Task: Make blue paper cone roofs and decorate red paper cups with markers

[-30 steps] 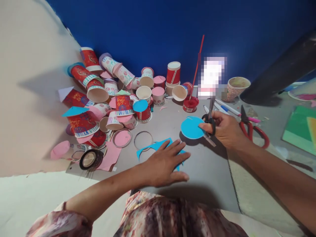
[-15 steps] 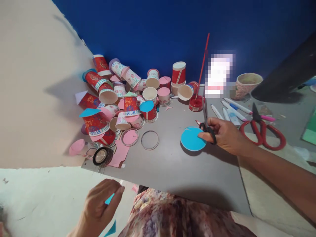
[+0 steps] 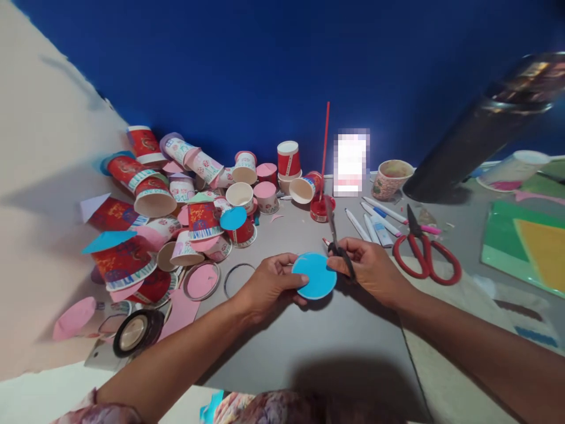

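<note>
A round blue paper disc (image 3: 315, 275) is held just above the grey board (image 3: 348, 341). My left hand (image 3: 269, 285) pinches the disc's left edge. My right hand (image 3: 369, 270) touches its right edge while also holding small black-handled scissors (image 3: 336, 237), whose blades point up and away. Both hands meet at the middle of the board.
A heap of decorated red and white paper cups (image 3: 176, 200) fills the left back. A tape roll (image 3: 136, 331), rings and pink discs lie front left. Red-handled scissors (image 3: 424, 256), several markers (image 3: 375, 221), a red paint pot (image 3: 321, 207) and green paper sheets (image 3: 525, 244) sit to the right.
My left hand took the blue paper offcut off the board, down to my lap, then came back up and gripped the disc. My right hand brought the disc and scissors nearer.
</note>
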Demonstrator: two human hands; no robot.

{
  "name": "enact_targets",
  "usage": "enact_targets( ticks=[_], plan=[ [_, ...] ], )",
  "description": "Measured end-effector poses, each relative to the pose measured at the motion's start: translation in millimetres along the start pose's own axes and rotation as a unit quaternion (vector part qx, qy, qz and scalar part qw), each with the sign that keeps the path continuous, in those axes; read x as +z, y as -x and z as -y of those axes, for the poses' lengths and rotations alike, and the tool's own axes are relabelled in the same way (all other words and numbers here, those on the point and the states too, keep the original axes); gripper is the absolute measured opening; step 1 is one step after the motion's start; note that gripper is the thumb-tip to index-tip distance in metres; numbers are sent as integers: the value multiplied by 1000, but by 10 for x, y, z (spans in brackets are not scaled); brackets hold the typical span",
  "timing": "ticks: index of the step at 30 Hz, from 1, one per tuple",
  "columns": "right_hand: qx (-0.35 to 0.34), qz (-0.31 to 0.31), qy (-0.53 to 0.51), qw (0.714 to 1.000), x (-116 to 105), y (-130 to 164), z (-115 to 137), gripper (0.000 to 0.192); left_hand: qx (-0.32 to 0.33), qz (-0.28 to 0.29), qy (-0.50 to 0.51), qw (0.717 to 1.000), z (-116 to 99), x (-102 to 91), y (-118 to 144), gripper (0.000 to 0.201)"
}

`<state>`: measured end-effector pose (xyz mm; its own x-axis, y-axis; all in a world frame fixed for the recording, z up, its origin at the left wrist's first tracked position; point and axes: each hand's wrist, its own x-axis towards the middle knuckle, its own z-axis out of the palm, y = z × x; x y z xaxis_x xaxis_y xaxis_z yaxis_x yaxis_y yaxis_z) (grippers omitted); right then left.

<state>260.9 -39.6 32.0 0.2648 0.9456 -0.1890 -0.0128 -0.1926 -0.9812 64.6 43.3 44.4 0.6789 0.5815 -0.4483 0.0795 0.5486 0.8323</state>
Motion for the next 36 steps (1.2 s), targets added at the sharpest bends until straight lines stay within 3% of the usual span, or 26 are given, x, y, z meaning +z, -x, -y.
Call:
enact_targets(
  ticks=[3,7,11,15,18,20,24,30,36],
  plan=[
    [-43,-14,136,990,-80,-53,-39,35,82,-60,-27,994,18,-91,-66,35],
    [-118,-29,314,942,-159,-84,-43,30,138,-133,-28,981,-4,-219,-80,30],
    [-81,24,419,904,-133,-53,3,43,150,-141,3,979,-2,-251,-85,28],
    [-38,83,535,840,-87,9,11,38,138,-130,18,982,34,-230,-100,29],
    [-37,71,598,798,-156,-2,-48,29,128,-124,25,984,47,-235,-122,31],
    [-45,40,616,785,-248,-43,-103,22,121,-123,28,985,43,-244,-135,31],
    [-73,22,607,791,-414,-116,-193,18,115,-113,29,986,25,-246,-138,27],
    [-123,89,549,822,-468,-102,-168,2,115,-107,32,987,16,-237,-122,29],
    [-211,-7,453,866,-263,18,-50,34,79,-48,46,995,62,-219,-119,34]
  ],
)
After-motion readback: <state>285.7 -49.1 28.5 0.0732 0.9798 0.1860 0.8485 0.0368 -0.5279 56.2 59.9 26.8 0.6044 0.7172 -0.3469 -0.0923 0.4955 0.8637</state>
